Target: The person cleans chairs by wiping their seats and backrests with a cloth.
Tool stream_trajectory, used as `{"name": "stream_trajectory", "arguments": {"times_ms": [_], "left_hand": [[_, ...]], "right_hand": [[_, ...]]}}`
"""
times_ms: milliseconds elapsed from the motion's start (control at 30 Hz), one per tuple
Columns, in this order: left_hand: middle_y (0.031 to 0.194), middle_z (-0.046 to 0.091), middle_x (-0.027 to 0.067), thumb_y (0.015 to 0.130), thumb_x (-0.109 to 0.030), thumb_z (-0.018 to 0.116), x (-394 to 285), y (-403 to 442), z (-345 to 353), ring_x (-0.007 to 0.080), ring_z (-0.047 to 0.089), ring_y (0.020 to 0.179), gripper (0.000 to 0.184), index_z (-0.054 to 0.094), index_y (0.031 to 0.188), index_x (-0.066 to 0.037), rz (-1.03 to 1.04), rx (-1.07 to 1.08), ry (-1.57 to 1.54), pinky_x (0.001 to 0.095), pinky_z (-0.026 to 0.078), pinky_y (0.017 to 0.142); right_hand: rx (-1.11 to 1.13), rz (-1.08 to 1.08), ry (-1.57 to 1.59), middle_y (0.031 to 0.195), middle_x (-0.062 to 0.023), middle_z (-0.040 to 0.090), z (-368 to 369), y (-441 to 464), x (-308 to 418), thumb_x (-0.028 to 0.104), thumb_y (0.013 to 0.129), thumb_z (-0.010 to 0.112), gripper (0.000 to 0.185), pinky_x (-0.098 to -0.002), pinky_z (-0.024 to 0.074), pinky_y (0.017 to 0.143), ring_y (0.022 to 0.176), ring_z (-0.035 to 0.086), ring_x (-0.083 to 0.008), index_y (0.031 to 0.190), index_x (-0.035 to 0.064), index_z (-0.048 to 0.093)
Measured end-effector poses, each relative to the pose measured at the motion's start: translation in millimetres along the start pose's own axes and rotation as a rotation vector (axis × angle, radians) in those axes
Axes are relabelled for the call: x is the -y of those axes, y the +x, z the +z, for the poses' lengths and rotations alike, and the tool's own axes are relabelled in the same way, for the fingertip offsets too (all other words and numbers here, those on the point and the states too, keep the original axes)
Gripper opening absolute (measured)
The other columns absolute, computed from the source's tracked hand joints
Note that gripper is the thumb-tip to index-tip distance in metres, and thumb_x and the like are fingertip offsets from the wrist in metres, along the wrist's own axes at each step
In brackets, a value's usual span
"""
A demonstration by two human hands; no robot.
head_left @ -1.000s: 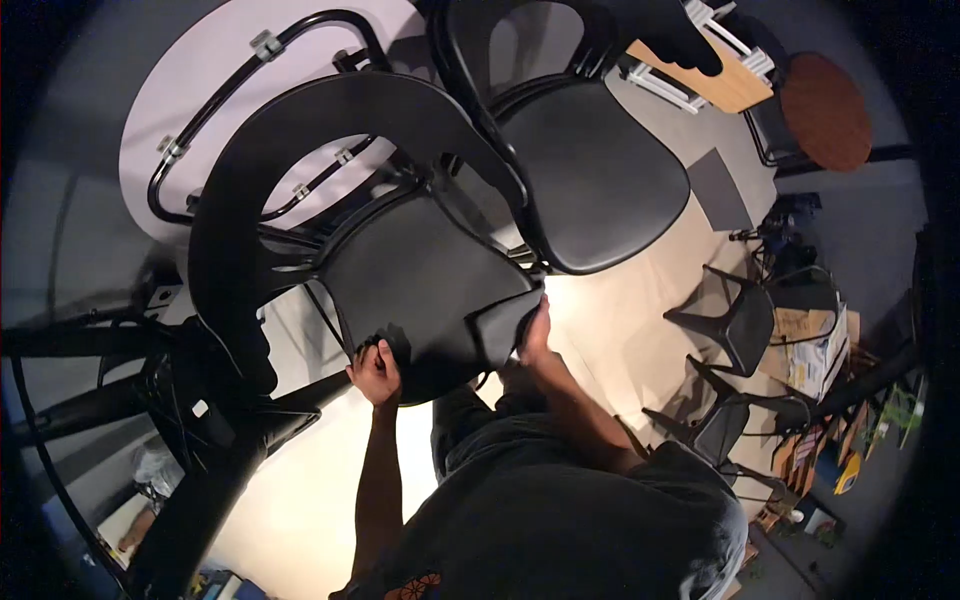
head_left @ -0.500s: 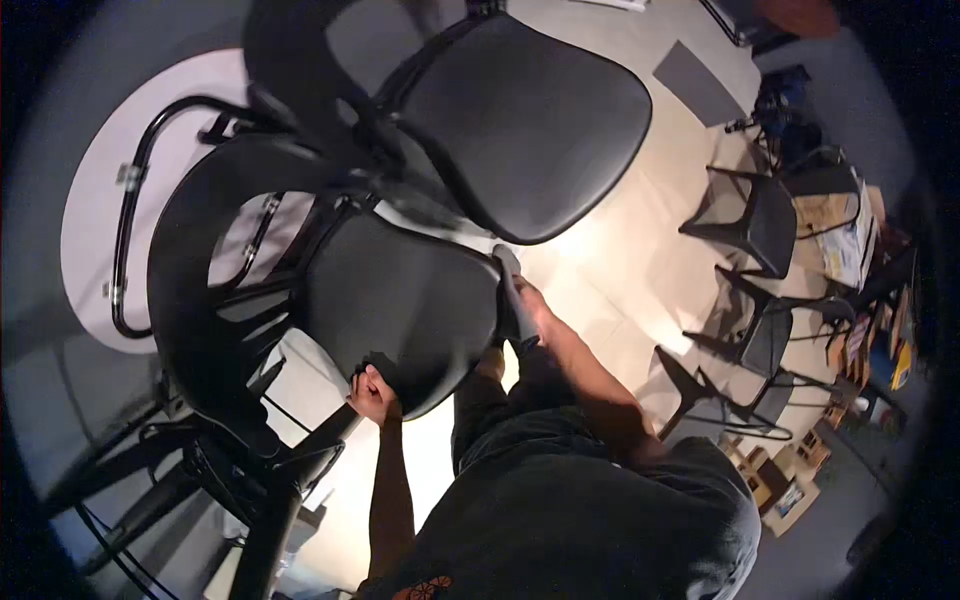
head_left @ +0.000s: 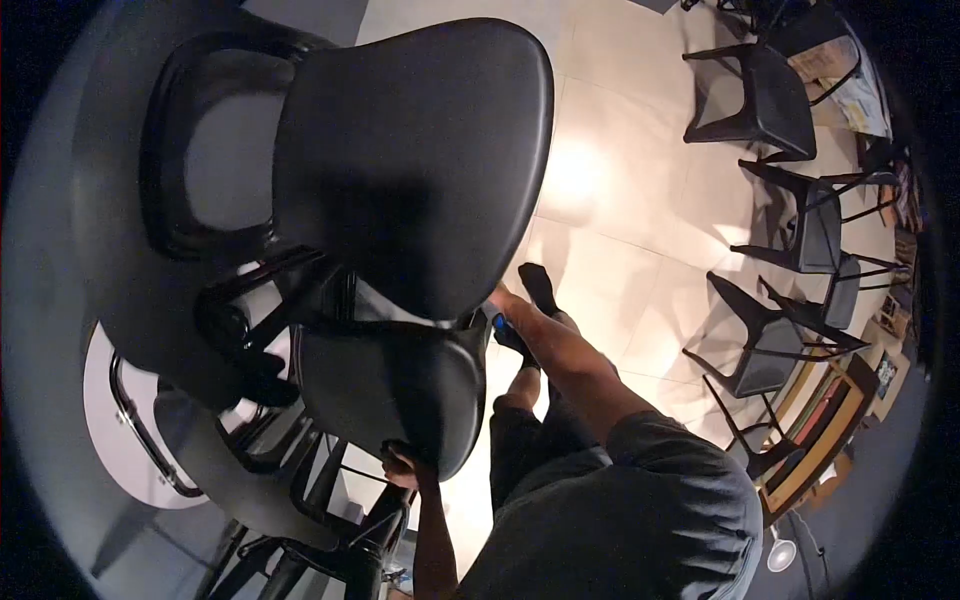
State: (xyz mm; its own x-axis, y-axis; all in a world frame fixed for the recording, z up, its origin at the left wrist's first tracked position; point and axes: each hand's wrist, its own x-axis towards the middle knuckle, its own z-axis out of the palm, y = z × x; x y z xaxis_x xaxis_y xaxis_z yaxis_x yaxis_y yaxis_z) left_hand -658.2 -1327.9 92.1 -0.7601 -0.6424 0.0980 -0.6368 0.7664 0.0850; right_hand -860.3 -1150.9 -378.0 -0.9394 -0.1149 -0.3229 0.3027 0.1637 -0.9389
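A large black chair seat point(head_left: 410, 160) fills the upper middle of the view. Below it is a second black chair seat point(head_left: 385, 385), partly in shadow. My left hand point(head_left: 402, 470) is closed at this lower seat's front edge, with something dark and bunched at its fingers that I cannot make out. My right hand point(head_left: 500, 298) reaches to the right edge of the upper seat, near the corner where both seats meet. Its fingers are mostly hidden behind that edge, so what it touches or holds does not show.
Several black chairs point(head_left: 765, 105) stand along the right. A pale round tabletop with a metal frame point(head_left: 105, 400) lies at the left. Dark chair legs point(head_left: 365, 540) are at the lower left. My feet point(head_left: 538, 285) are on the tiled floor point(head_left: 600, 265). A wooden shelf point(head_left: 815, 435) is at lower right.
The view has shifted, and the upper chair now looks larger and closer, further left. The grey flap at my right hand no longer shows. My left hand remains at the lower seat's edge.
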Motion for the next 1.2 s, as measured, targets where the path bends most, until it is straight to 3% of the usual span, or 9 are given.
{"name": "stream_trajectory", "arguments": {"times_ms": [133,333,533,733,933,1033,1100,1133,1200], "left_hand": [[0.089,0.07,0.025,0.111,-0.034,0.049,11,-8,2,0.049,0.059,0.076,0.044,0.069,0.096,0.002,0.046,-0.032,0.016,0.0541,0.046,0.075],[0.088,0.068,0.0264,0.112,-0.036,0.048,10,-11,13,0.0497,0.057,0.075,0.047,0.067,0.093,0.004,-0.059,-0.046,-0.033,0.0555,0.045,0.073],[0.082,0.066,0.0254,0.112,-0.034,0.05,1,-5,4,0.0469,0.058,0.072,0.048,0.065,0.087,0.004,-0.062,-0.021,-0.066,0.0551,0.045,0.073],[0.081,0.068,0.0201,0.11,-0.033,0.052,-8,-2,-8,0.0433,0.059,0.07,0.042,0.069,0.088,-0.002,-0.004,0.016,-0.027,0.0522,0.046,0.069],[0.078,0.066,0.0148,0.106,-0.031,0.058,-15,0,1,0.0386,0.06,0.071,0.037,0.065,0.079,-0.007,-0.041,-0.097,-0.125,0.0483,0.045,0.072],[0.075,0.063,0.0121,0.104,-0.03,0.061,-13,-7,-3,0.0367,0.059,0.071,0.036,0.06,0.075,-0.009,-0.084,-0.08,-0.15,0.0471,0.045,0.073],[0.073,0.061,0.0101,0.103,-0.029,0.063,-15,-4,-2,0.0353,0.058,0.07,0.037,0.057,0.072,-0.011,-0.103,-0.071,-0.175,0.0463,0.044,0.073],[0.073,0.06,0.0094,0.103,-0.029,0.064,-15,-2,-1,0.0348,0.058,0.07,0.037,0.056,0.071,-0.012,-0.119,-0.077,-0.187,0.046,0.044,0.073],[0.071,0.057,0.0075,0.102,-0.028,0.066,-17,-3,-4,0.0337,0.056,0.069,0.04,0.051,0.068,-0.013,-0.091,-0.109,-0.177,0.0457,0.044,0.073]], "right_hand": [[0.039,0.31,0.159,0.133,-0.0192,0.071,-19,15,2,0.027,0.101,0.058,0.045,-0.0401,0.0531,0.099,0.113,0.069,-0.0342,0.139,0.0039,0.066],[0.046,0.47,0.209,0.141,-0.0187,0.064,-52,41,33,0.029,0.104,0.055,0.049,-0.0429,0.0489,0.104,0.12,0.064,-0.036,0.147,0.0054,0.058],[-0.023,0.533,0.407,0.15,-0.0182,0.056,-83,-60,180,0.03,0.107,0.052,0.053,-0.0457,0.0447,0.11,0.126,0.058,-0.0378,0.155,0.007,0.049],[-0.054,0.068,0.15,0.159,-0.0178,0.049,-118,-164,383,0.032,0.11,0.049,0.058,-0.0484,0.0404,0.115,0.133,0.053,-0.0395,0.162,0.0086,0.041],[0.258,-0.617,-0.802,0.164,-0.018,0.045,-140,-119,443,0.036,0.109,0.051,0.067,-0.0545,0.0366,0.119,0.135,0.052,-0.0439,0.168,0.0095,0.033],[0.314,-0.79,-0.995,0.159,-0.0217,0.048,-114,-86,481,0.036,0.107,0.051,0.068,-0.052,0.0375,0.119,0.139,0.048,-0.0451,0.167,0.0106,0.034],[0.166,-0.995,-1.03,0.152,-0.0228,0.056,-70,-61,478,0.041,0.108,0.049,0.068,-0.0505,0.0476,0.11,0.13,0.059,-0.0465,0.165,0.0083,0.035],[0.178,-1.035,-1.032,0.152,-0.0228,0.056,-44,-46,477,0.041,0.108,0.049,0.068,-0.0505,0.0476,0.11,0.13,0.059,-0.0465,0.165,0.0083,0.035],[0.28,-0.789,-0.952,0.142,-0.0235,0.062,14,-21,471,0.043,0.108,0.049,0.068,-0.052,0.0533,0.098,0.115,0.065,-0.0461,0.164,0.0065,0.036]]}}
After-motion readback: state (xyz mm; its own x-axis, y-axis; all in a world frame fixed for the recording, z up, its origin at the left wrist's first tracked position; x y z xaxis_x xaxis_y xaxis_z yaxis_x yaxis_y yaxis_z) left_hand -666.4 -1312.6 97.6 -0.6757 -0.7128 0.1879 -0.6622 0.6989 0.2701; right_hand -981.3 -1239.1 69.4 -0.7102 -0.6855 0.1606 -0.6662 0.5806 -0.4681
